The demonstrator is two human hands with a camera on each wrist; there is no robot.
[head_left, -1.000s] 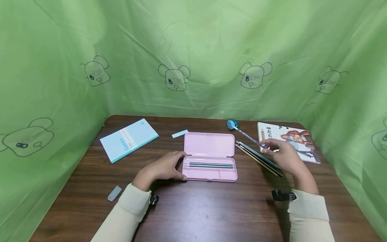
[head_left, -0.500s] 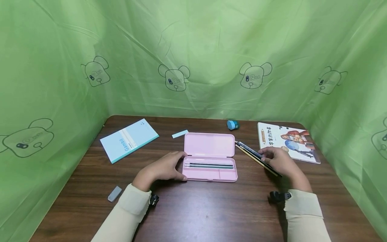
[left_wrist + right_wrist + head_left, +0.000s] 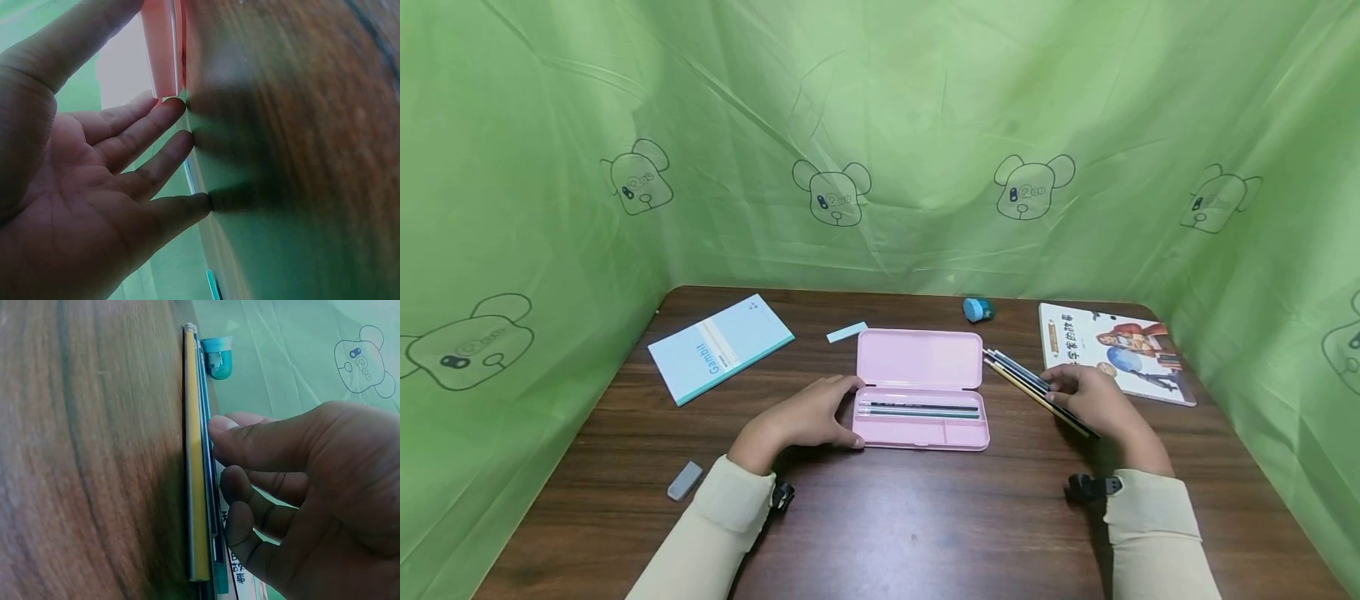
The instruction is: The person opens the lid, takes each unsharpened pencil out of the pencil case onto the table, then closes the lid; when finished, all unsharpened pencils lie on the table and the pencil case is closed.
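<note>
A pink pencil case [image 3: 898, 432] lies with its lid back on the table, a few pencils [image 3: 917, 410] in its long compartment. My left hand [image 3: 808, 412] holds the case's left end between thumb and index finger; the other fingers stretch out beside it in the left wrist view. To the right of the case a bundle of pencils [image 3: 199, 487], one yellow and others dark, lies slanted on the table. My right hand [image 3: 1093, 404] pinches a dark pencil at the top of this bundle with thumb and index finger. The fingertips partly hide which pencil is held.
A blue sharpener [image 3: 976, 310] stands behind the bundle, and a picture book [image 3: 1120, 350] lies right of it. Farther left are a light blue notebook [image 3: 718, 346], a pale blue strip [image 3: 847, 332] and a grey eraser [image 3: 685, 481]. Green curtain [image 3: 880, 233] encloses the table.
My right hand has moved down and slightly left, bringing the pencil it held from beside the sharpener onto the bundle. The left hand and the case have stayed put.
</note>
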